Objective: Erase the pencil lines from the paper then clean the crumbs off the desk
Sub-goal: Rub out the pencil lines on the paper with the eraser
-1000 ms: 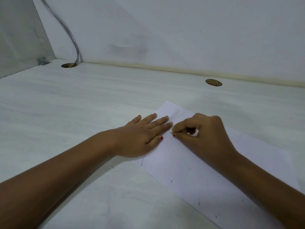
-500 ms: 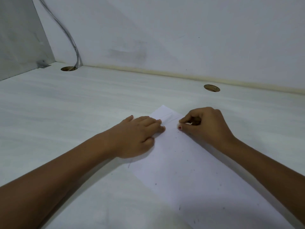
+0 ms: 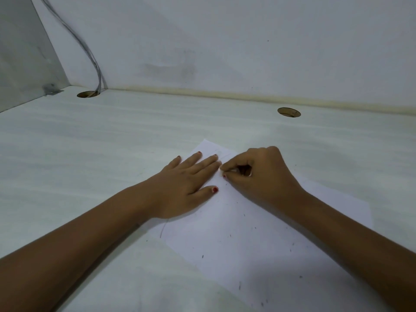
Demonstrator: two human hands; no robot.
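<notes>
Far left: grey side panel point(image 3: 22, 52), upright against the wall. Just right of it, a thin cable point(image 3: 90, 57) running down into a round hole point(image 3: 87, 94) at the far edge of the pale desk point(image 3: 90, 154).

Near the middle: left hand point(image 3: 189, 183), palm down, fingers straight and slightly spread, pressing flat across the left edge of the paper point(image 3: 247, 244). Below the wrist, a short curved pencil line point(image 3: 163, 229) at the paper's left edge.

Paper lying flat on the desk, turned at an angle, one corner pointing far, sprinkled with dark crumbs point(image 3: 244, 215) across its near half.

Right of the left fingertips and just beside them: right hand point(image 3: 263, 176), on the paper's far part, fingers curled, thumb and forefinger pinched on a small object hidden inside the grip; cannot tell what.

Far right: a second round hole point(image 3: 288, 112) in the desk, near the wall.
</notes>
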